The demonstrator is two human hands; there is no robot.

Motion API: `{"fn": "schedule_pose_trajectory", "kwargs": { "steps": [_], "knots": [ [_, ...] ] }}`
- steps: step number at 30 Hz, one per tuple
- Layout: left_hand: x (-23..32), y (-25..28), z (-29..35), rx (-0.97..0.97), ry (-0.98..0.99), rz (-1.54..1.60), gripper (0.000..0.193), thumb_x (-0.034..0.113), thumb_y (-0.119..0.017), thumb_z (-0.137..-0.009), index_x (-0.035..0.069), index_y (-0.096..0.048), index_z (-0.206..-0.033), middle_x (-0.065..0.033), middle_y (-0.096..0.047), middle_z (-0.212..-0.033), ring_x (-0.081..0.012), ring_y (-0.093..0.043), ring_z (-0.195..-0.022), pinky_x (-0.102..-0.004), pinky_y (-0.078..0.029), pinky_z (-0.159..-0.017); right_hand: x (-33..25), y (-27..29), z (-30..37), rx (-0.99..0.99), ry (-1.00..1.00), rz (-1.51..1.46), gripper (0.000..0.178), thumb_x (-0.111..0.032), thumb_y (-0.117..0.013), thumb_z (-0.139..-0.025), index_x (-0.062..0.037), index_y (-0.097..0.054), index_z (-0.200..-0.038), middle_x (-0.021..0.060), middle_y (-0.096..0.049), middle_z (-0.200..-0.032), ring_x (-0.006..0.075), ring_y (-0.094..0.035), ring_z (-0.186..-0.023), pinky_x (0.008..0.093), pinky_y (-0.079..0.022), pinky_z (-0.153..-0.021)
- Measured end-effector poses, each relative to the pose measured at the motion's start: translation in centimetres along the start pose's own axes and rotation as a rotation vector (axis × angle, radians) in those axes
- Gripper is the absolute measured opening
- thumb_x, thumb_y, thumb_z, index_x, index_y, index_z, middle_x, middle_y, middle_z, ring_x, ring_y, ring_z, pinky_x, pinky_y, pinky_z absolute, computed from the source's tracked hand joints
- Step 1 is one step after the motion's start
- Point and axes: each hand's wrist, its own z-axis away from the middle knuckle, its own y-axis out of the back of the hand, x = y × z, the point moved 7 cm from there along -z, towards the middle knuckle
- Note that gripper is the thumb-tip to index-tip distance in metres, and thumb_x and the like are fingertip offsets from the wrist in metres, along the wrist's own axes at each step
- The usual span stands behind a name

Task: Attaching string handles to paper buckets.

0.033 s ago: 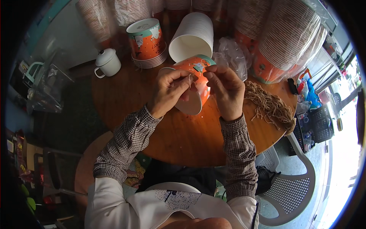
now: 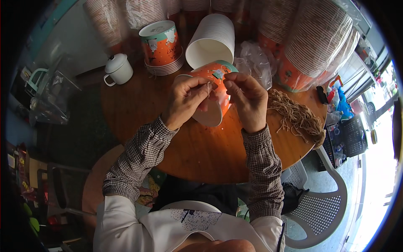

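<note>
An orange paper bucket (image 2: 223, 101) with a green band lies tilted on the round wooden table, right behind and below my hands. My left hand (image 2: 181, 100) is closed, its thumb and forefinger pinching a thin pale string (image 2: 208, 89) that forms a small loop. My right hand (image 2: 250, 101) is closed too, thumb against forefinger just above the bucket's side; what it pinches is too fine to make out. A bundle of tan strings (image 2: 296, 113) lies to the right of my right hand.
Behind the bucket lies a white nested bucket stack (image 2: 212, 35), beside upside-down orange buckets (image 2: 161, 48). A white enamel mug (image 2: 119, 69) stands left, crumpled clear plastic (image 2: 257, 61) right. Wrapped bucket stacks (image 2: 317, 38) line the back. A grey plastic chair (image 2: 321, 210) stands right.
My right hand has shifted very slightly to the left, toward my left hand. The left hand and the bucket look unmoved.
</note>
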Motion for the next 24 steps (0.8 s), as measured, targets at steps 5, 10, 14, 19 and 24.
{"fn": "schedule_pose_trajectory", "kwargs": {
  "steps": [5, 10, 14, 19, 24],
  "knots": [
    [0.5, -0.1, 0.1, -0.038, -0.055, -0.022, 0.013, 0.008, -0.057, -0.093, -0.002, -0.064, -0.096, -0.002, -0.064, -0.077, -0.0036, -0.053, -0.054, -0.0172, -0.044, -0.047, 0.0, -1.1, -0.2, -0.09, 0.088, 0.146, 0.016, -0.001, -0.067, -0.083, 0.0018, -0.064, -0.099, 0.0043, -0.063, -0.09, 0.0092, -0.06, -0.074, 0.023, -0.049, -0.065],
    [0.4, -0.1, 0.0, -0.047, -0.04, -0.085, 0.011, 0.007, -0.059, -0.091, -0.001, -0.064, -0.097, -0.0015, -0.064, -0.079, -0.003, -0.054, -0.057, -0.0171, -0.043, -0.048, -1.2, -1.6, -0.2, -0.144, 0.218, 0.344, 0.013, -0.003, -0.069, -0.08, -0.0006, -0.065, -0.093, 0.0055, -0.061, -0.084, 0.0113, -0.06, -0.071, 0.0243, -0.049, -0.061],
    [0.7, -0.3, 0.2, 0.004, -0.014, -0.015, 0.012, 0.007, -0.061, -0.09, 0.0, -0.06, -0.1, -0.0014, -0.064, -0.082, -0.0024, -0.055, -0.061, -0.0167, -0.043, -0.05, -2.6, -1.1, 0.0, -0.007, 0.301, 0.443, 0.007, 0.0, -0.066, -0.081, -0.0003, -0.063, -0.087, 0.0063, -0.06, -0.083, 0.0129, -0.06, -0.069, 0.025, -0.048, -0.058],
    [-1.1, 0.2, 0.7, -0.078, 0.008, 0.008, 0.013, 0.006, -0.061, -0.09, 0.0, -0.057, -0.1, -0.0012, -0.064, -0.084, -0.0021, -0.055, -0.064, -0.0167, -0.043, -0.052, -2.5, -0.3, -0.2, 0.08, 0.328, 0.367, 0.005, -0.001, -0.064, -0.083, -0.0008, -0.061, -0.087, 0.0059, -0.06, -0.082, 0.0135, -0.058, -0.068, 0.0249, -0.047, -0.058],
    [-0.3, 0.3, 0.7, -0.067, -0.04, -0.052, 0.011, 0.007, -0.06, -0.091, 0.0, -0.058, -0.099, -0.0007, -0.064, -0.084, -0.0025, -0.055, -0.065, -0.0172, -0.045, -0.053, -0.8, 0.5, -0.6, 0.076, 0.187, 0.337, 0.006, -0.001, -0.062, -0.084, 0.0002, -0.061, -0.09, 0.006, -0.063, -0.08, 0.0124, -0.06, -0.071, 0.0255, -0.049, -0.063]
  ]
}}
